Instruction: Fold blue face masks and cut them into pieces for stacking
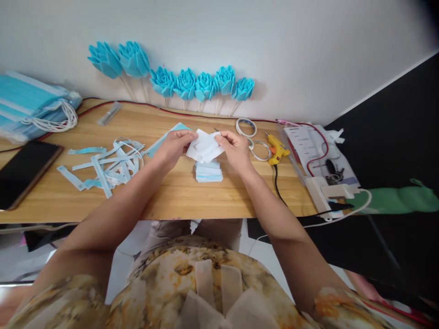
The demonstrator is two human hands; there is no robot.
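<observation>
White pieces of mask-like fabric (206, 147), overlapping at an angle, are held up over the desk between my two hands. My left hand (176, 145) pinches their left edge between thumb and fingers. On the other side my right hand (236, 148) pinches the right edge the same way. Just below them a neat stack of cut pale-blue and white pieces (209, 172) lies on the wood. Partly behind my left hand is a flat blue sheet (161, 141). Whether the held pieces are joined cannot be seen.
Blue fabric flowers on sticks (185, 84) lean on the wall. Cut strips (103, 167), a phone (29, 171) and stacked face masks (30, 107) lie left. Rightward are tape rolls (254, 128), a yellow glue gun (277, 150), papers (308, 141) and a power strip (317, 196) with cables.
</observation>
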